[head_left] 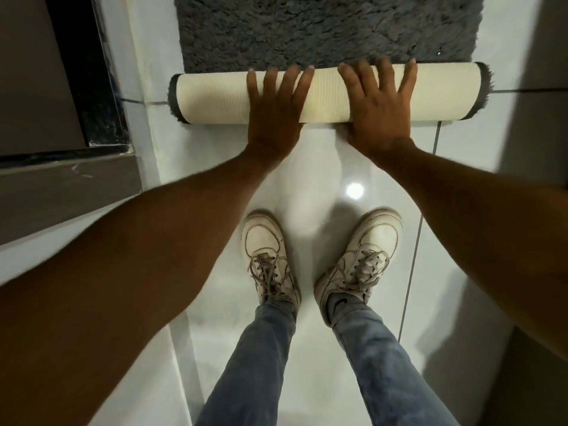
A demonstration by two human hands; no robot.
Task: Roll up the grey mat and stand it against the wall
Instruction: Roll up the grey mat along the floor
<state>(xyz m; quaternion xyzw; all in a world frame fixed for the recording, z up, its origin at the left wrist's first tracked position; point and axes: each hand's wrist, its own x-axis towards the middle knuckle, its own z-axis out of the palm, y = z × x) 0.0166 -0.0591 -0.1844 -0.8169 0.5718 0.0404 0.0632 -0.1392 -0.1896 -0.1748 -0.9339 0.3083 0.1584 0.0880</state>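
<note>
The grey shaggy mat [325,29] lies on the white tiled floor ahead of me, its near end wound into a roll [215,96] that shows the cream ribbed backing, with grey pile poking out at both ends. My left hand [275,109] rests flat on the roll's middle, fingers spread over the top. My right hand [381,103] lies flat beside it on the roll's right half, fingers also spread. Both palms press on the roll's near side. The flat part of the mat runs out of view at the top.
A dark door frame [89,75] and brownish panel [33,72] stand at the left. A grey wall [541,87] rises at the right. My white sneakers [267,256] and jeans stand on the glossy floor [307,167] just behind the roll.
</note>
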